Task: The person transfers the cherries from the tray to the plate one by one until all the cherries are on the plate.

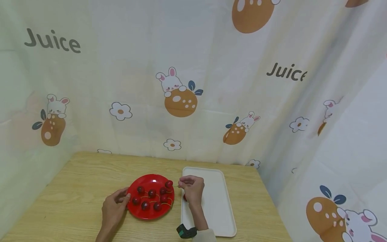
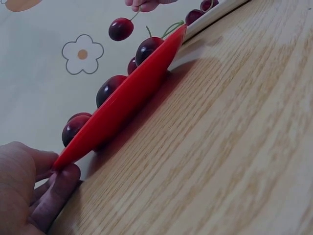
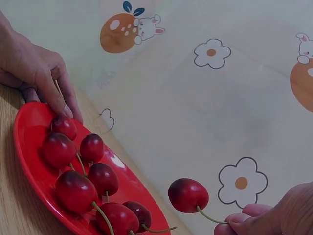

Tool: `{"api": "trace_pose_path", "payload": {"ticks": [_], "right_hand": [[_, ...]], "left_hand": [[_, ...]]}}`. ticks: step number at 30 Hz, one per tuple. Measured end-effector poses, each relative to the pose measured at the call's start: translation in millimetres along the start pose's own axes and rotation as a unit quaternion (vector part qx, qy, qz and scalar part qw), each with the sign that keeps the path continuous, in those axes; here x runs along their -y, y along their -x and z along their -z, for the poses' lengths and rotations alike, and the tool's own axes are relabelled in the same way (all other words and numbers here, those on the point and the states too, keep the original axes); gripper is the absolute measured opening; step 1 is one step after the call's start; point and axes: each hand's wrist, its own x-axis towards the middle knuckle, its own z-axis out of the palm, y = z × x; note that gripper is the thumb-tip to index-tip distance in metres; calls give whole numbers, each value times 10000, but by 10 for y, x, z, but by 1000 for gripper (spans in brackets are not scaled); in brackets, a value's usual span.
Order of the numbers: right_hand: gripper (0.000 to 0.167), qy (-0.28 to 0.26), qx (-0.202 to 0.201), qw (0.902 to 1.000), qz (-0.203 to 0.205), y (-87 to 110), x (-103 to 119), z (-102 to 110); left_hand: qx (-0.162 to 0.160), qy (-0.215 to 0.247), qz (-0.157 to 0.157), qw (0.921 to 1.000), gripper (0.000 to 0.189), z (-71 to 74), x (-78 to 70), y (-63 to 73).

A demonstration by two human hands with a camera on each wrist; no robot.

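My left hand (image 1: 114, 206) pinches the left rim of a red plate (image 1: 148, 215), thumb on top and fingers beneath, as the left wrist view shows. Several dark red cherries with green stems lie on the plate, one of them a cherry (image 3: 76, 191) near its middle. Between plate and tray, my right hand (image 1: 193, 190) pinches the thin stem of one cherry (image 3: 188, 195). That fruit hangs in the air by the plate's right rim, apart from it in both wrist views. Under the right hand, a cherry (image 1: 185, 197) shows partly at the white tray's left edge.
The white rectangular tray (image 1: 216, 201) lies right of the plate on a wooden table (image 1: 75, 188). More than one cherry (image 2: 194, 17) shows there in the left wrist view. A printed curtain (image 1: 211, 101) hangs behind the table and along its sides.
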Motion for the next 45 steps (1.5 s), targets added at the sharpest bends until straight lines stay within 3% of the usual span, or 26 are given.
{"api": "trace_pose_path", "payload": {"ticks": [20, 35, 45], "right_hand": [[12, 129, 187, 9997, 14, -32, -9, -143], [13, 368, 297, 9989, 71, -34, -63, -286], [12, 496, 414, 9979, 93, -72, -45, -351]], "left_hand": [[103, 163, 135, 9997, 34, 2, -20, 7], [108, -106, 165, 9997, 35, 4, 7, 37], [48, -25, 125, 9999, 34, 16, -26, 8]]}}
